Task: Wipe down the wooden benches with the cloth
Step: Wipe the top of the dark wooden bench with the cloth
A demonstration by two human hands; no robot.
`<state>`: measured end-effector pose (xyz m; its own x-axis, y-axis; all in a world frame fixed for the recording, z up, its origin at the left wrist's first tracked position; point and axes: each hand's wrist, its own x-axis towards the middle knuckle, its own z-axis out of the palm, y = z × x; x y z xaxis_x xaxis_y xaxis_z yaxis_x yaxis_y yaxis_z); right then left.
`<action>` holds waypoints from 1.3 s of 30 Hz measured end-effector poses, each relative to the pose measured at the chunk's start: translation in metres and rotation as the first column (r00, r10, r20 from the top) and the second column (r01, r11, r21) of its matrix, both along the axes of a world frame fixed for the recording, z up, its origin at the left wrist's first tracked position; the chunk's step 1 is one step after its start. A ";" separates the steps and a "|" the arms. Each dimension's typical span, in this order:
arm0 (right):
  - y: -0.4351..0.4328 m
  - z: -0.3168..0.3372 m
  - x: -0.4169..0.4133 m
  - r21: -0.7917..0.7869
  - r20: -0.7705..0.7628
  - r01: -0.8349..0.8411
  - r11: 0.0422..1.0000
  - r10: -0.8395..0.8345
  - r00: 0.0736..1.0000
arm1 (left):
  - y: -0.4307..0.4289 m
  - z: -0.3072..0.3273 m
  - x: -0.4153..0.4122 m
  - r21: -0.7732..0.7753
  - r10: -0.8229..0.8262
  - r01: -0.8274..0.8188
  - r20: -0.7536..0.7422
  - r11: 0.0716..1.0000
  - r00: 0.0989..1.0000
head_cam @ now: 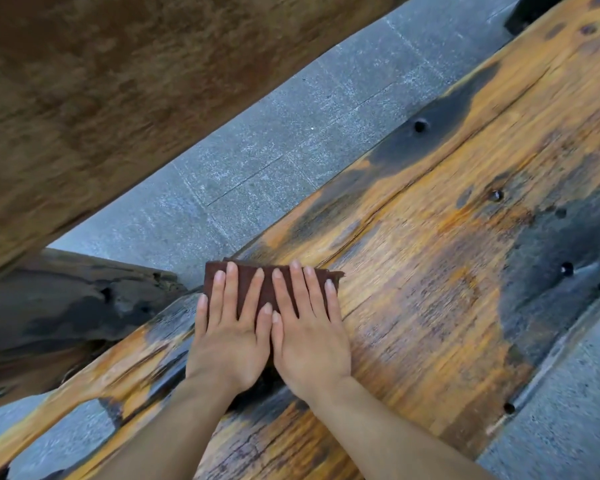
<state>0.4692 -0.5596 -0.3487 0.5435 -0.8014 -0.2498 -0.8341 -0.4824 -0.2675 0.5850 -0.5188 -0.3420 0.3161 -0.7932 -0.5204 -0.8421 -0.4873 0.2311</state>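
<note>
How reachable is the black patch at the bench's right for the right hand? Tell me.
Probably yes. The right hand lies flat on the cloth, and only bare bench wood shows between it and the black patch; nothing stands in the way.

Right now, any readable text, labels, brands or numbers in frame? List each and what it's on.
None. No words, labels, brands or numbers show on the brown cloth, the wooden bench, the grey paving or the blurred wooden plank at top left. The bench bears only dark stains and holes.
</note>
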 end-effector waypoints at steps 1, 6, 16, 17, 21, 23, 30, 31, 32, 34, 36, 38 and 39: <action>-0.002 -0.001 -0.002 0.000 0.003 -0.009 1.000 0.009 1.000 | -0.001 -0.001 -0.001 0.006 -0.001 0.001 0.006 1.000 1.000; -0.014 -0.004 -0.006 -0.001 0.034 -0.031 1.000 0.031 0.999 | -0.010 -0.003 -0.001 0.013 -0.022 0.022 0.017 1.000 1.000; -0.122 -0.006 -0.056 -0.070 0.002 0.093 0.993 -0.093 0.996 | -0.137 -0.007 -0.051 -0.036 -0.108 0.108 -0.010 0.994 0.994; -0.136 -0.006 -0.064 -0.072 -0.002 0.103 0.992 -0.103 0.995 | -0.154 -0.008 -0.057 -0.034 -0.122 0.121 -0.019 0.992 0.992; -0.190 -0.008 -0.090 -0.091 -0.014 0.140 0.986 -0.142 0.990 | -0.215 -0.012 -0.083 -0.042 -0.151 0.149 -0.045 0.988 0.987; -0.214 -0.008 -0.101 -0.109 -0.008 0.165 0.980 -0.167 0.986 | -0.243 -0.013 -0.094 -0.037 -0.163 0.162 -0.049 0.986 0.985; -0.272 -0.016 -0.124 -0.160 0.005 0.238 0.958 -0.240 0.971 | -0.313 -0.015 -0.117 -0.009 -0.219 0.219 -0.050 0.976 0.975; -0.275 -0.017 -0.124 -0.167 0.003 0.254 0.953 -0.258 0.966 | -0.319 -0.015 -0.117 -0.014 -0.231 0.230 -0.049 0.973 0.972; -0.278 -0.017 -0.124 -0.171 0.003 0.267 0.949 -0.270 0.963 | -0.323 -0.015 -0.117 -0.023 -0.239 0.238 -0.046 0.971 0.970; -0.280 -0.018 -0.123 -0.166 0.007 0.278 0.946 -0.280 0.960 | -0.324 -0.016 -0.117 -0.048 -0.254 0.252 -0.036 0.966 0.966; -0.278 -0.017 -0.123 -0.142 0.003 0.278 0.950 -0.280 0.960 | -0.318 -0.015 -0.117 -0.057 -0.261 0.259 -0.039 0.964 0.964; -0.272 -0.015 -0.124 -0.119 0.001 0.284 0.951 -0.286 0.958 | -0.310 -0.014 -0.118 -0.064 -0.259 0.257 -0.034 0.964 0.965; -0.267 -0.013 -0.124 -0.112 0.001 0.287 0.951 -0.288 0.958 | -0.304 -0.014 -0.119 -0.073 -0.256 0.254 -0.034 0.965 0.966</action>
